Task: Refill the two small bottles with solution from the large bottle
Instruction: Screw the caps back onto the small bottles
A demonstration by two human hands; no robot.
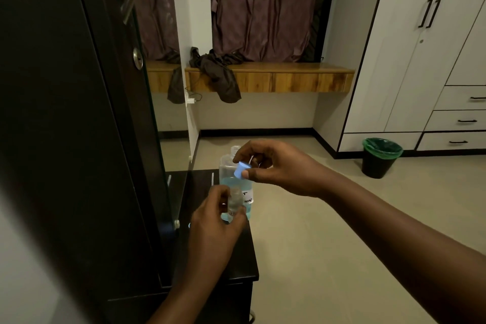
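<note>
Here the refill looks to be at an early or middle stage, as far as one view can tell. Nearest the camera, the left hand (215, 221) holds a small clear bottle (234, 201) upright above the dark worktop (244, 265), near its right edge; the fingers (238, 217) are curled round the lower body, thumb on one side and fingertips on the other. Its neck appears bare, so the bottle seems to be uncapped. Whether it already has solution inside I cannot tell, since the blue behind it shows through the clear wall.

Just above and to the right, the right hand (276, 166) pinches a small light-blue cap (242, 169) between thumb and forefinger, the other fingers loosely bent and holding nothing. The cap is clear of both bottles, so my guess is it has come off the small bottle, though it could equally belong to the large one.

Directly behind the small bottle stands the large bottle (235, 179), upright on the worktop toward its far right corner, mouth open and uncapped, roughly half full of blue solution, with a white handwritten label partly hidden. Neither hand touches it.

The second small bottle does not show in this view. Left to do, by my reading: set the cap down, pour from the large bottle into this small one, recap it, then repeat for the other.
</note>
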